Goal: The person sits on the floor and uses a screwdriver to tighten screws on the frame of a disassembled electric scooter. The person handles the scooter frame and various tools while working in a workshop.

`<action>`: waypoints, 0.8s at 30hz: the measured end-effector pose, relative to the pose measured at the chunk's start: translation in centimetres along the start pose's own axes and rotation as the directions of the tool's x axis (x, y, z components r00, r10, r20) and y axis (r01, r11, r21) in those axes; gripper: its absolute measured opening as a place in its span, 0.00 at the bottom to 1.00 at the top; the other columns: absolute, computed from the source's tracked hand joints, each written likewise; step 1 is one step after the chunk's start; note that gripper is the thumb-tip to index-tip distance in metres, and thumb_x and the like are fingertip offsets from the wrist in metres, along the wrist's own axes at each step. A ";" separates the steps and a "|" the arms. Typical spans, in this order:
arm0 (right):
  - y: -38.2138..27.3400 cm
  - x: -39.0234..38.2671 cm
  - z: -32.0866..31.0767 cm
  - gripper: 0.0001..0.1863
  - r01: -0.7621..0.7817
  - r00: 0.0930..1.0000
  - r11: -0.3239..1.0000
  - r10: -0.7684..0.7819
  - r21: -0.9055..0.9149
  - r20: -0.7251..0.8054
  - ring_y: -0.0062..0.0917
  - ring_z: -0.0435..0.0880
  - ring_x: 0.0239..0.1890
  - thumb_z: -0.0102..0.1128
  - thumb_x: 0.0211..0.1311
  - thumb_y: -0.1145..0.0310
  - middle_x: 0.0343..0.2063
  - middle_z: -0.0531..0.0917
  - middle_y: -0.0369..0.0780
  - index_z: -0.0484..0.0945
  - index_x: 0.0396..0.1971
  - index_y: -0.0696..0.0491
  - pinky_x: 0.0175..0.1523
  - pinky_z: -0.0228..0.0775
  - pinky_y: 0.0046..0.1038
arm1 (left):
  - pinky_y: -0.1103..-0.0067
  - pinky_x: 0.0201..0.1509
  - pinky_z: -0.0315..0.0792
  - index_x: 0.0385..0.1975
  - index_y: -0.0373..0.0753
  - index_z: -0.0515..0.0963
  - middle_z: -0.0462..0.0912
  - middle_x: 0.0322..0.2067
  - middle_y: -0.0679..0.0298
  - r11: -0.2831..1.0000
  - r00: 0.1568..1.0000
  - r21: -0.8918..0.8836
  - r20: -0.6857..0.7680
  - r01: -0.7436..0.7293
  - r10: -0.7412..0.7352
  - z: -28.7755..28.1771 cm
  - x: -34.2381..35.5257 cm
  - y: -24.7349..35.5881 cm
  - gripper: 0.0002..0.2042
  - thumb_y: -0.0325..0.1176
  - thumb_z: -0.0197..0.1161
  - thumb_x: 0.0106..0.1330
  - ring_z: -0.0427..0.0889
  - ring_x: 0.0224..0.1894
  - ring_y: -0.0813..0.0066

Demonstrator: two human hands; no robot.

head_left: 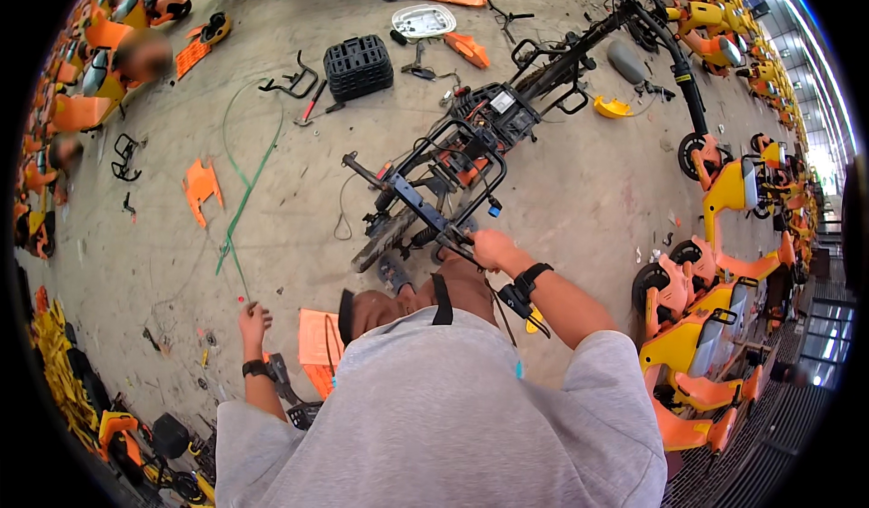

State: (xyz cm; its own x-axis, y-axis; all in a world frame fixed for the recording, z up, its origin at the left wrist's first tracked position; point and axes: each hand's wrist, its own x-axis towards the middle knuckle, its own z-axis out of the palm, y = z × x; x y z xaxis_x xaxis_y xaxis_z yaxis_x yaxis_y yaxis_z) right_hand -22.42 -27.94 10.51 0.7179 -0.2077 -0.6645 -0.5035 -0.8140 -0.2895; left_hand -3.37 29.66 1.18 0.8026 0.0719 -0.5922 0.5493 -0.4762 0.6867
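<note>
A stripped black scooter frame (471, 151) with exposed battery box, blue-grey bracket and wheel lies tilted in front of me. My right hand (491, 249) is closed on its near end, by the dark bars; the fingertips are partly hidden. My left hand (254, 318) hangs out to the left above the floor, fingers loosely bent and apart, with no object visible in it. Below my body an orange panel (317, 336) lies near my left arm. My sandalled foot (394, 273) is beside the wheel.
Orange and yellow scooters (724, 345) line both sides. Scattered on the concrete are a black crate (358, 67), green strap (237, 220), orange panel (201, 189), red-handled tool (312, 101), white tray (423, 21), yellow part (612, 107), grey part (625, 60) and several black bars (124, 157).
</note>
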 end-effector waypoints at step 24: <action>-1.4 1.8 -0.9 0.25 -0.071 0.987 0.997 0.073 -0.018 0.141 0.32 0.82 0.15 0.46 0.54 0.75 0.20 0.83 0.48 0.78 0.54 0.50 0.23 0.78 0.30 | 0.67 0.47 0.74 0.54 0.25 0.69 0.82 0.40 0.43 0.681 0.595 0.386 0.799 -0.622 0.090 35.4 -7.6 16.8 0.37 0.50 0.68 0.53 0.83 0.43 0.53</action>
State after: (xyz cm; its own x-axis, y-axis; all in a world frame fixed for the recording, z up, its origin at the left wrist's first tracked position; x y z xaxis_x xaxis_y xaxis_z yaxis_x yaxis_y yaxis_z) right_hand -20.00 -27.64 10.38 0.6042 -0.1883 -0.7743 -0.5445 -0.8070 -0.2287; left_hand -8.48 -9.95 2.26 0.3414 -0.7000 -0.6273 -0.2145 -0.7078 0.6731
